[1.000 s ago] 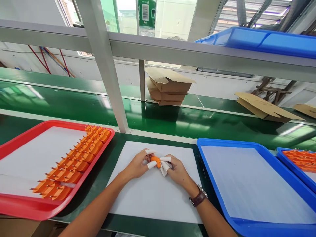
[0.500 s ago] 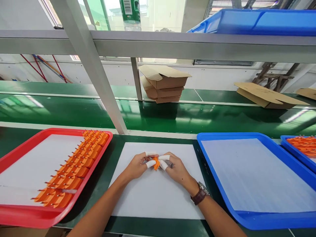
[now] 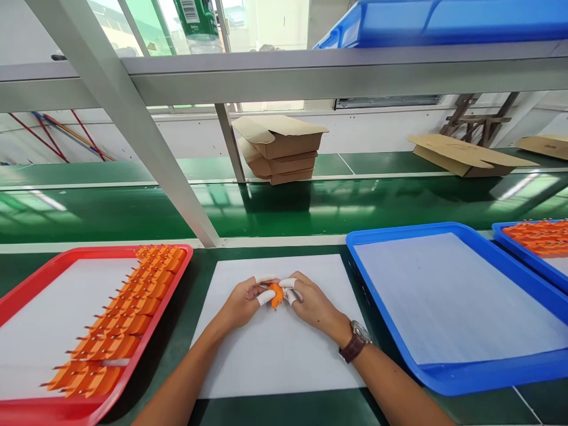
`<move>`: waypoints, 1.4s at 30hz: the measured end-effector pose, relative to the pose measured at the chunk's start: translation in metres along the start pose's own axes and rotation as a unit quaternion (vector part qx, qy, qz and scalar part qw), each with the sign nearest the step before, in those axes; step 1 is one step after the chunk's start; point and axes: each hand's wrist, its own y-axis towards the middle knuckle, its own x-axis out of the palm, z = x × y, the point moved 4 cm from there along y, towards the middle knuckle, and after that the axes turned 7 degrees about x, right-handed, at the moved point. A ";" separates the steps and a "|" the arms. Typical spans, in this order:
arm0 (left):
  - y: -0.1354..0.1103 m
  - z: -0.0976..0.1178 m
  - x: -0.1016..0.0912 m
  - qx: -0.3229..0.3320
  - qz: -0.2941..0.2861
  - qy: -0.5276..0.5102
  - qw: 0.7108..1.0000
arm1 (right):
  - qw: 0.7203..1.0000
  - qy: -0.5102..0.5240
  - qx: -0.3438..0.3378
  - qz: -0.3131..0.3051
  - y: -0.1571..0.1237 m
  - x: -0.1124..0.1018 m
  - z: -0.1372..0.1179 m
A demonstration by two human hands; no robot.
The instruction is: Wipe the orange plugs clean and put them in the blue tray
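My left hand (image 3: 245, 300) and my right hand (image 3: 308, 302) meet over a white sheet (image 3: 275, 349) on the green bench. Both pinch one small orange plastic part (image 3: 276, 293) between fingertips that wear white finger cots. A thin metal pin sticks down from the part. There is a brown watch (image 3: 355, 341) on my right wrist. To the left, a red tray (image 3: 26, 278) holds several rows of the same orange parts (image 3: 128, 310) with pins.
A blue tray (image 3: 488, 373) lined with white stands at the right. Another blue tray (image 3: 510, 236) with orange parts is at the far right. Beyond a slanted metal post (image 3: 146, 160) runs a green conveyor (image 3: 310, 204) with cardboard boxes (image 3: 279, 148).
The view has tilted and swung a little, so everything sits lower and more to the left. Both hands stay together on the orange part and have turned it slightly.
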 end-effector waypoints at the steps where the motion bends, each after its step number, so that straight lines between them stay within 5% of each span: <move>1: 0.000 0.001 -0.001 0.001 0.008 0.001 1.000 | 0.999 -0.034 -0.009 0.008 0.000 -0.002 -0.001; 7: 0.000 0.009 -0.006 0.027 0.018 0.018 0.999 | 0.997 -0.018 -0.027 0.063 0.000 -0.010 -0.005; 16: -0.003 0.006 0.005 0.095 -0.073 -0.021 0.993 | 0.998 0.063 -0.010 0.026 0.000 -0.006 -0.007; 24: -0.006 0.011 0.014 0.179 -0.040 0.191 0.964 | 0.997 0.072 -0.008 0.025 0.000 -0.004 -0.006; 33: -0.007 0.011 0.005 0.191 0.048 0.212 0.957 | 0.975 -0.217 -0.014 0.039 0.000 -0.007 0.004; 42: -0.007 0.014 0.004 0.185 0.053 0.251 0.948 | 0.959 -0.282 -0.017 0.040 0.001 -0.005 0.003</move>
